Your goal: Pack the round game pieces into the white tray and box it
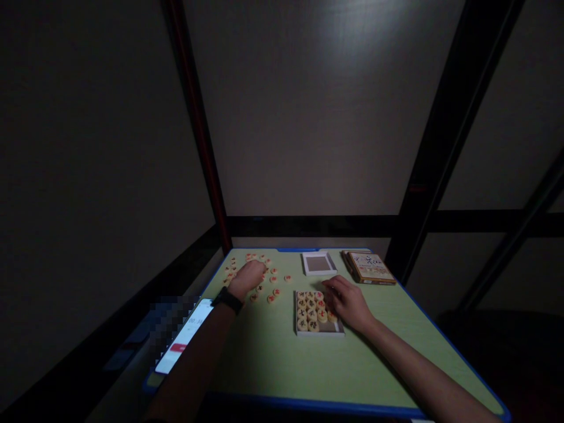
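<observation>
On a green table (273, 364) lie several round wooden chess pieces (274, 279) with red or black characters, scattered at the far left. My left hand (247, 278), with a black watch on the wrist, rests closed over these loose pieces. A shallow white tray (319, 331) in the middle holds several pieces in rows. My right hand (349, 301) lies at the tray's right edge, fingers curled onto the pieces inside; what they pinch is hidden.
An empty white tray (319, 264) stands at the back middle, a brown printed box lid (369, 267) at the back right. A lit phone (185, 336) lies at the table's left edge. Dark frame posts rise behind the table.
</observation>
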Tool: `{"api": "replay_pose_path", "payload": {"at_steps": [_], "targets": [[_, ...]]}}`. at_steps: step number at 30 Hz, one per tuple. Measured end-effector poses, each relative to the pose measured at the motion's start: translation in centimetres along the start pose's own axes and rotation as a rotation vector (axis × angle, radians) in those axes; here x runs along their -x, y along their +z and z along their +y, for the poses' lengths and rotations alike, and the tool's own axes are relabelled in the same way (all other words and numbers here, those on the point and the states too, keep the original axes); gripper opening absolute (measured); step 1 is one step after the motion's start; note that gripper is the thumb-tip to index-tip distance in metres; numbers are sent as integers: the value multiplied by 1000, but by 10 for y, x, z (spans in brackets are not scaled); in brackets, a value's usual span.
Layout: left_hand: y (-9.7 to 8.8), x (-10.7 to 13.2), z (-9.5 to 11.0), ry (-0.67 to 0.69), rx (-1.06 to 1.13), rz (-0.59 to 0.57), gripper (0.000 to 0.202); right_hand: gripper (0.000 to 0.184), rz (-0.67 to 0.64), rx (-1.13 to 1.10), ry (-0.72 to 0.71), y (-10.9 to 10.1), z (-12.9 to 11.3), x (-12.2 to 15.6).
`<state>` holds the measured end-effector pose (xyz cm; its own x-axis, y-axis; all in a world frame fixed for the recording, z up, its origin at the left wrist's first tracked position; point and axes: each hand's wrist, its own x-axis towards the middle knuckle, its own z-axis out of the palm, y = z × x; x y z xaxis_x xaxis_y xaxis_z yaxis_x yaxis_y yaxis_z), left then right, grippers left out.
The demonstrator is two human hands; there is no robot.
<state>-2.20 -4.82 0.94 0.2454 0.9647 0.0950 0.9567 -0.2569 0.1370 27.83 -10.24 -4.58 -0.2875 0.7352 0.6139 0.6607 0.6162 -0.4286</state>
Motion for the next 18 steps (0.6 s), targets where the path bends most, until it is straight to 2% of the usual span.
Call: {"api": "replay_pose_path", "payload": {"at_steps": [6, 9, 11, 14, 18], "targets": [[-2, 5, 2, 24, 14, 49, 21, 25, 9, -3, -10, 0, 1, 1], [-4, 6, 10, 35, 31, 68, 22, 24, 20, -4, -14, 1, 2, 0], [-3, 7, 23, 91, 108, 123, 24, 25, 14, 5, 1, 0, 0, -2], [7, 11, 53, 239, 391, 265, 29, 23, -5, -59, 61, -2, -7, -7], [27, 22, 96, 281, 700, 336, 25, 31, -6, -392, 234, -3, -19, -12]]}}
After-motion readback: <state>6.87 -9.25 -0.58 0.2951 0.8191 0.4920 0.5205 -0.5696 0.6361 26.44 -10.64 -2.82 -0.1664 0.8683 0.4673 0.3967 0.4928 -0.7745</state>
